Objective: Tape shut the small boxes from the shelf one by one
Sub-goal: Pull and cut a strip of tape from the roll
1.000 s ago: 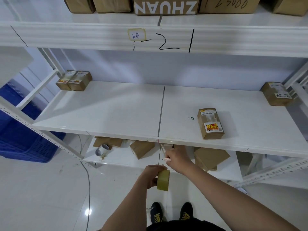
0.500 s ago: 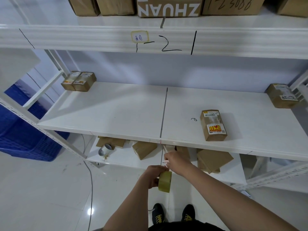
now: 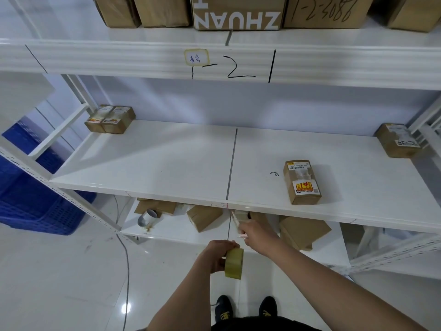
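fingers (image 3: 216, 253) round tape roll (image 3: 234, 263); "zhuan" carton (image 3: 237, 13) overhead

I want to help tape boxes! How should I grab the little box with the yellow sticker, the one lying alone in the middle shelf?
Take the box with the yellow sticker by its two long sides, coming down from above at the front of the middle shelf. It lies flat with bare shelf on both sides, so fingers and thumb probably fit round its narrow width.

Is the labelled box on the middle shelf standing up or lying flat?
Lying flat: the labelled box rests on a broad face, labels facing up.
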Demonstrator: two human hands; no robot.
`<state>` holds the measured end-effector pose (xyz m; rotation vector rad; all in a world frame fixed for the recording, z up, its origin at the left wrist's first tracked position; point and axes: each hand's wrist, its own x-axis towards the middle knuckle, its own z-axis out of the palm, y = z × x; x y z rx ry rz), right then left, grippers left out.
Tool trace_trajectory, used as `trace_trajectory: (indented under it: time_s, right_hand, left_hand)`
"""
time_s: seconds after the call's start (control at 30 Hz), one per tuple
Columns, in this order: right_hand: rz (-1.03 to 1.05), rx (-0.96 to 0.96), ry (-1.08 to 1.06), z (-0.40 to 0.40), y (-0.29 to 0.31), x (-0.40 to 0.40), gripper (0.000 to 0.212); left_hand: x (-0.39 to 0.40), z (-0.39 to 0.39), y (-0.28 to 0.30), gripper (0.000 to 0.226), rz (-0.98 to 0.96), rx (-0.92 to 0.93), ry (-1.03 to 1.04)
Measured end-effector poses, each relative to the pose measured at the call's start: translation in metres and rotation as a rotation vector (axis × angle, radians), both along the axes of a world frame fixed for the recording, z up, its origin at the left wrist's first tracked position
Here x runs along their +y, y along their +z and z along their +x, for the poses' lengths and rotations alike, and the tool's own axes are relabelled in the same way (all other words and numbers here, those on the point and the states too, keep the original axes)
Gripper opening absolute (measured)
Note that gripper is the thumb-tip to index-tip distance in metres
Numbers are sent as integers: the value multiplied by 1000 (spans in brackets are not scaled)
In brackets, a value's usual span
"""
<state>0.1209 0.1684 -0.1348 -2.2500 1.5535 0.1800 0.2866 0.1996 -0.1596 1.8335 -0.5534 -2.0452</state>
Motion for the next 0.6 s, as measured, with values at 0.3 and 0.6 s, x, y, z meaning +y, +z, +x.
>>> trace_trajectory:
  time_s: [0.3, 0.6]
  right_hand:
    - [33, 87, -64, -29, -7, 1, 18]
    - [50, -9, -203, -29, 3, -8, 9]
  left_hand:
    - [-3, 3, 5, 21, -39, -94, -71]
    - [-9, 20, 5, 28, -160, -343, -254]
